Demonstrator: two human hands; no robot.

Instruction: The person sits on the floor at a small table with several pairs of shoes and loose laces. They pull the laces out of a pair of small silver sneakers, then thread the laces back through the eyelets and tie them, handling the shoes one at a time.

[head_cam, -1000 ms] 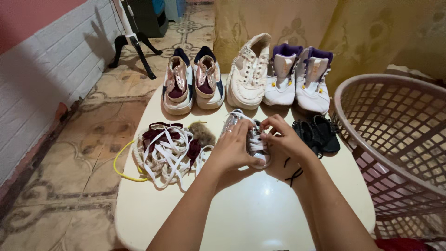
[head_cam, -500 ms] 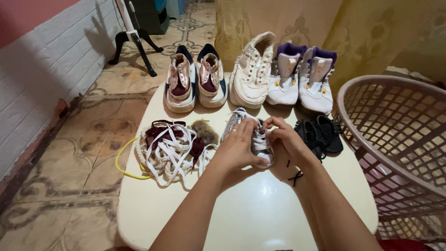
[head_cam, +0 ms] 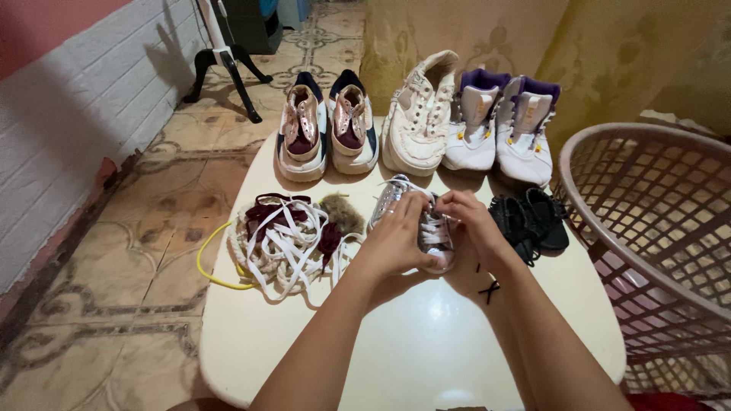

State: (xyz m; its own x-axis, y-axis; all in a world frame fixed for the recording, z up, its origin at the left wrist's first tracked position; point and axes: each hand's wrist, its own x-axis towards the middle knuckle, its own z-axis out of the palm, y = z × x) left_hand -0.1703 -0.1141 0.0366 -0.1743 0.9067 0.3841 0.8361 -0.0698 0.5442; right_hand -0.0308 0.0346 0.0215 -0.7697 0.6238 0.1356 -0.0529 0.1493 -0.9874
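- The left hand (head_cam: pixel 397 237) cups a small silver-grey child's shoe with white laces (head_cam: pixel 426 228), its fingers wrapped over the shoe's near side and gripping it.
- The right hand (head_cam: pixel 474 225) meets it from the other side, fingertips pinched at the white lace on top of the shoe; it looks like a lace is caught between thumb and finger, though the fingers hide the exact grip.
- The shoe sits between both sets of fingers, just above the cream rounded table (head_cam: pixel 426 350).
- Left of the left fingers lies a tangled heap of white and maroon laces (head_cam: pixel 285 237), with a brown furry tuft (head_cam: pixel 343 213) just beside them.
- Right of the right fingers lies a pair of small black shoes (head_cam: pixel 529 219).
- Beyond the fingertips stand navy-and-pink sneakers (head_cam: pixel 327 125), one cream sneaker (head_cam: pixel 420 114), and white high-tops with purple collars (head_cam: pixel 506 125).
- A pink plastic lattice basket (head_cam: pixel 655 228) stands at the far right.
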